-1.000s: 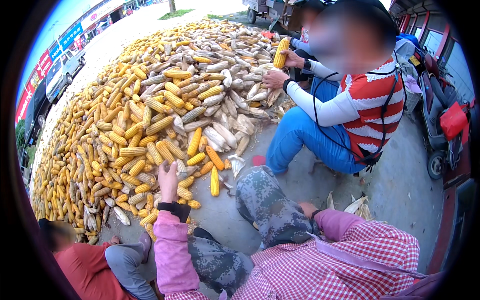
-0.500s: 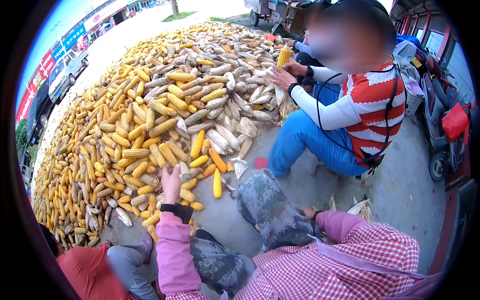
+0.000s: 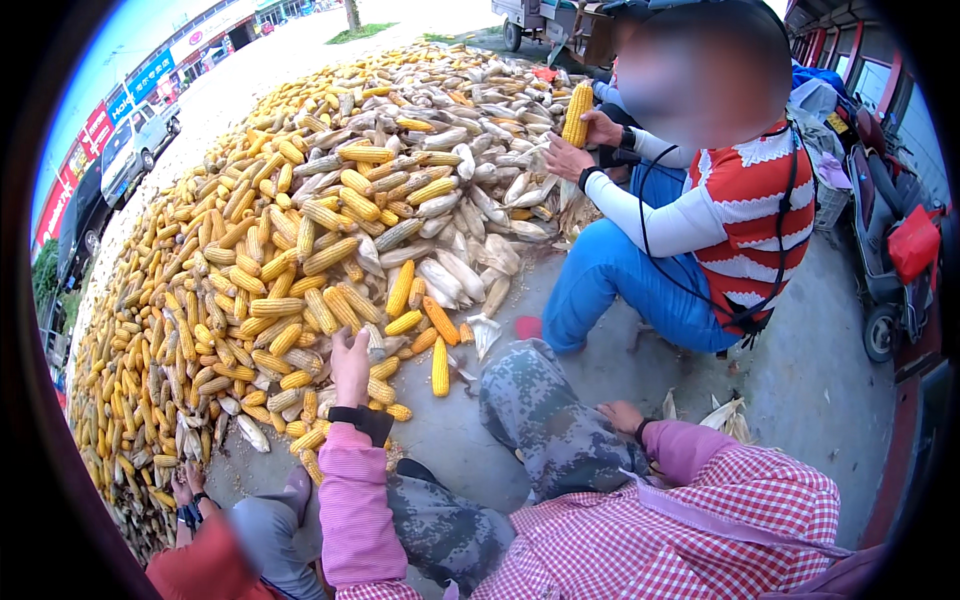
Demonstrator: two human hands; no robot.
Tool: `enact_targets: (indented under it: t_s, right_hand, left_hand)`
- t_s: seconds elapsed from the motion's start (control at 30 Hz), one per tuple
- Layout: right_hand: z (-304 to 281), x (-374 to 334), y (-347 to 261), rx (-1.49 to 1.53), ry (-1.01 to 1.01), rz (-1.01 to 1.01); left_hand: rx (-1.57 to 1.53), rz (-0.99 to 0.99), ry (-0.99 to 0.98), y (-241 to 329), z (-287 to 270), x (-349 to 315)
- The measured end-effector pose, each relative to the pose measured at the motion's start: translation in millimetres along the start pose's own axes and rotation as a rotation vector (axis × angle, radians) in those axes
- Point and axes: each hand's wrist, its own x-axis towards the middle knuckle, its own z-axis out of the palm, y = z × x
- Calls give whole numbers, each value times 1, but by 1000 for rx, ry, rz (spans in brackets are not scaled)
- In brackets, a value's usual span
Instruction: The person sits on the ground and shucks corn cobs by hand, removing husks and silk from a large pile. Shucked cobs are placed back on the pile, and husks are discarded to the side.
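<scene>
My left hand (image 3: 350, 368), with its fingers apart and nothing visible in it, is raised over the near edge of a large pile of corn cobs (image 3: 270, 270). Bare yellow cobs lie around and beyond its fingertips. Beside my bent knee in camouflage trousers (image 3: 550, 420) is my right hand (image 3: 622, 416), its fingers stretched out and partly hidden; I see nothing held there. One loose yellow cob (image 3: 440, 368) lies on the concrete between my left hand and my knee. Unhusked pale cobs (image 3: 452, 276) lie farther off.
At right, a seated person in a red-and-white striped vest (image 3: 755, 220) holds a husked cob (image 3: 577, 115). Another person's hands (image 3: 187, 484) are at the pile's lower left. Dry husks (image 3: 728, 418) lie right of my right hand. A scooter (image 3: 885, 270) stands far right.
My left hand has shifted slightly, its fingers spreading a little. My right hand shows more beside the knee. The person at right has raised the cob; the person at lower left now shows hands.
</scene>
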Motion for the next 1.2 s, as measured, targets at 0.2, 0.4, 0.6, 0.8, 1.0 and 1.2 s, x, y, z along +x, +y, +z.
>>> enact_targets:
  t_s: [0.2, 0.4, 0.6, 0.8, 1.0, 1.2]
  right_hand:
    - [-24, 36, -38, 785, 225, 214]
    - [-84, 63, -159, 1241, 252, 22]
    - [-113, 89, -277, 1462, 149, -228]
    - [-112, 89, -358, 1404, -15, -484]
    - [-125, 82, -372, 1020, 9, -417]
    - [-133, 79, -365, 428, 147, -407]
  left_hand:
    - [50, 65, -45, 9, 5, -5]
    - [-15, 75, -207, 16, 30, -7]
    - [-86, -76, -492, 39, 45, -24]
    - [-375, -132, -560, 53, 38, -31]
    - [-466, 0, -440, 51, 26, -26]
    - [-508, 134, -351, 55, 12, -26]
